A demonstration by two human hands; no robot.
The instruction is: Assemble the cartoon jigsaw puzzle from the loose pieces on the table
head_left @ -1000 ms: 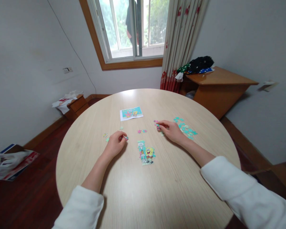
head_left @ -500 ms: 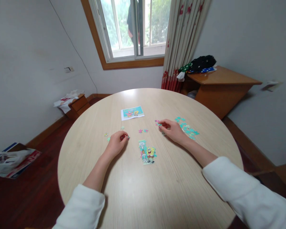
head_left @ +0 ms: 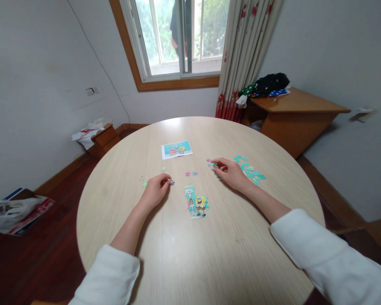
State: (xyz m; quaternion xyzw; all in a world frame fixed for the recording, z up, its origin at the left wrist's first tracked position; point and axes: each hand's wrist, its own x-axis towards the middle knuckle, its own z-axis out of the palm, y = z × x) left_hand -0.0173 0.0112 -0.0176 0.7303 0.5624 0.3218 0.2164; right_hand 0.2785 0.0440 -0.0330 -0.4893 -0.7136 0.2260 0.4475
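Observation:
Left of a partly joined jigsaw puzzle (head_left: 195, 203), my left hand (head_left: 155, 189) pinches a small multicoloured puzzle piece (head_left: 172, 182) between thumb and fingertips. My right hand (head_left: 230, 173) is closed at the fingertips on a puzzle piece (head_left: 213, 164), among a few pink and teal pieces right of centre. The joined section lies flat and shows a yellow square character beside a tall pale teal one. Between the hands are loose pink and teal pieces (head_left: 191, 173). A few others (head_left: 142, 178) lie just left of my left hand.
A picture card (head_left: 177, 150) lies toward the back of the round wooden table (head_left: 190, 258). Many loose teal pieces (head_left: 253, 173) spread out beyond my right wrist. A wooden desk (head_left: 301, 101) with cloths on it stands at the back right.
The puzzle piece in my left fingertips shows more now. My right fingers have shifted slightly at the pieces beside them. The joined section has not moved.

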